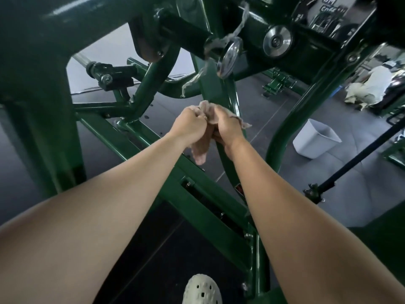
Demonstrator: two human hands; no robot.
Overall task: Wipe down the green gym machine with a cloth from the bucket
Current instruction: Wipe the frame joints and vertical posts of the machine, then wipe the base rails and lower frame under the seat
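Both my hands are out in front at the middle of the view, fists side by side. My left hand (190,122) and my right hand (225,126) both grip a beige cloth (199,151). One end of the cloth hangs below the fists and a corner sticks out to the right. The hands are over a curved upright tube of the green gym machine (197,198), whose frame bars run diagonally below my forearms. A white bucket (315,139) stands tilted on the dark floor to the right, apart from the machine.
A frayed grey string (221,42) hangs from a chrome disc (230,57) above the hands. A black rod (350,163) slants in at the right. A person in white crouches at the far right (377,82). My white perforated shoe (202,290) is at the bottom.
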